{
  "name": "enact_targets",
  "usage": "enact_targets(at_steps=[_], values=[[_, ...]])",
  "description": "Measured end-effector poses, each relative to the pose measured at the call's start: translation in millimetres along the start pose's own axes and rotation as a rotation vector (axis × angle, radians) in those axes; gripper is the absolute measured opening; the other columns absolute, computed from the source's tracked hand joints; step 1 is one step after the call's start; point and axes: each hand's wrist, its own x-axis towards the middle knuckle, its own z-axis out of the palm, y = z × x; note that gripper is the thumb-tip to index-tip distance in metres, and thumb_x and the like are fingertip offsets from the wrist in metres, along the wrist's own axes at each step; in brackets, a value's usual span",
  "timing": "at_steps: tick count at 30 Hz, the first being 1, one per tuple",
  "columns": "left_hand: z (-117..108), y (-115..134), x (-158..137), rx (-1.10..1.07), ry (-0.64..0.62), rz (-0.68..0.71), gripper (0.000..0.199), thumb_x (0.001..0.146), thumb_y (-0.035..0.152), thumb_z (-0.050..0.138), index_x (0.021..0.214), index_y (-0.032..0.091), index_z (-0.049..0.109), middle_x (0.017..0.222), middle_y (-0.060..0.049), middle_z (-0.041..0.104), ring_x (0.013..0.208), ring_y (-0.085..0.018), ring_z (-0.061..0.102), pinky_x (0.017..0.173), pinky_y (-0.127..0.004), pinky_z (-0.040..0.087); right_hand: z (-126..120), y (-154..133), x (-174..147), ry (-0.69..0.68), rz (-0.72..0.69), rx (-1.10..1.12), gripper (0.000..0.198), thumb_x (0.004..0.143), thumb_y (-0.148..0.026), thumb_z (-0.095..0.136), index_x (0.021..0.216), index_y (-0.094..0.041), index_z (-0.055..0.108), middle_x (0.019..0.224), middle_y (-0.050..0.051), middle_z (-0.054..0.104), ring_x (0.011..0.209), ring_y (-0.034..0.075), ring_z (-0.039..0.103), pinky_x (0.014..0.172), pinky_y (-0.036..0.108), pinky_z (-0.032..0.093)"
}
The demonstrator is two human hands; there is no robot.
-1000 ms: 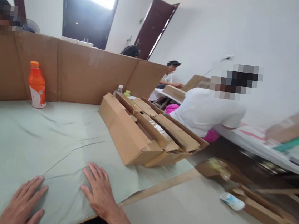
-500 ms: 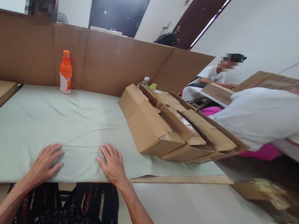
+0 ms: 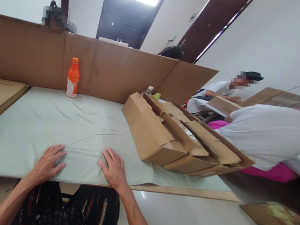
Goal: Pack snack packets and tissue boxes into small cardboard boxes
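Note:
My left hand (image 3: 49,162) lies flat near the front edge of a table covered with a pale green cloth (image 3: 89,120), its fingers loosely apart. To its right, my right hand (image 3: 113,169) rests palm down on the same cloth with the fingers spread. Neither hand holds anything. Two thin strands (image 3: 90,135) lie on the cloth just beyond and between the hands. Nearest to my right hand stands a group of open cardboard boxes (image 3: 160,139), side by side; clear plastic shows inside them.
An orange bottle (image 3: 73,78) stands at the back before an upright cardboard panel (image 3: 122,69). Left is a flat cardboard box (image 3: 0,99). A clear bottle (image 3: 149,90) shows behind the open boxes. At right sits a person in a white shirt (image 3: 269,133); an open carton (image 3: 268,216) is on the floor.
The view has shifted left and tilted up a little, so the scene sits further right and lower. Both hands stay flat on the cloth.

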Motion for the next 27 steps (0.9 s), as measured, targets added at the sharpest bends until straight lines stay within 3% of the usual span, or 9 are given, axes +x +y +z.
enact_targets(at_steps=[5, 15, 21, 27], values=[[0.6, -4.5, -0.2, 0.023, 0.021, 0.025, 0.039, 0.1, 0.039, 0.056, 0.131, 0.023, 0.071, 0.149, -0.012, 0.066, 0.139, -0.032, 0.06, 0.116, -0.055, 0.05, -3.6, -3.6, 2.0, -0.001, 0.016, 0.035, 0.045, 0.101, -0.035, 0.055, 0.141, -0.017, 0.066, 0.154, 0.019, 0.059, 0.144, 0.035, 0.053, 0.117, 0.057, 0.041], [1.8, -23.2, 13.0, 0.009, 0.104, 0.129, 0.049, 0.104, 0.057, 0.046, 0.126, 0.024, 0.075, 0.14, -0.014, 0.071, 0.13, -0.036, 0.067, 0.107, -0.054, 0.056, -20.0, -10.2, 11.5, -0.037, 0.078, 0.071, 0.048, 0.1, -0.04, 0.063, 0.145, -0.021, 0.063, 0.159, 0.013, 0.055, 0.15, 0.029, 0.047, 0.123, 0.048, 0.036], [7.4, -24.3, 2.3, 0.073, 0.117, 0.135, 0.047, 0.104, 0.053, 0.046, 0.133, 0.028, 0.072, 0.145, -0.008, 0.069, 0.133, -0.032, 0.066, 0.112, -0.05, 0.053, -25.7, -15.0, 4.9, -0.071, 0.087, 0.078, 0.051, 0.102, -0.039, 0.061, 0.15, -0.02, 0.059, 0.162, 0.014, 0.052, 0.153, 0.031, 0.043, 0.124, 0.052, 0.035], [5.0, -23.4, -5.3, 0.135, 0.161, 0.217, 0.044, 0.105, 0.048, 0.048, 0.138, 0.027, 0.068, 0.147, -0.009, 0.067, 0.132, -0.035, 0.066, 0.108, -0.053, 0.053, -28.3, -22.6, -9.0, -0.086, 0.104, 0.109, 0.053, 0.102, -0.036, 0.06, 0.152, -0.018, 0.057, 0.163, 0.016, 0.05, 0.155, 0.033, 0.041, 0.127, 0.056, 0.032]])
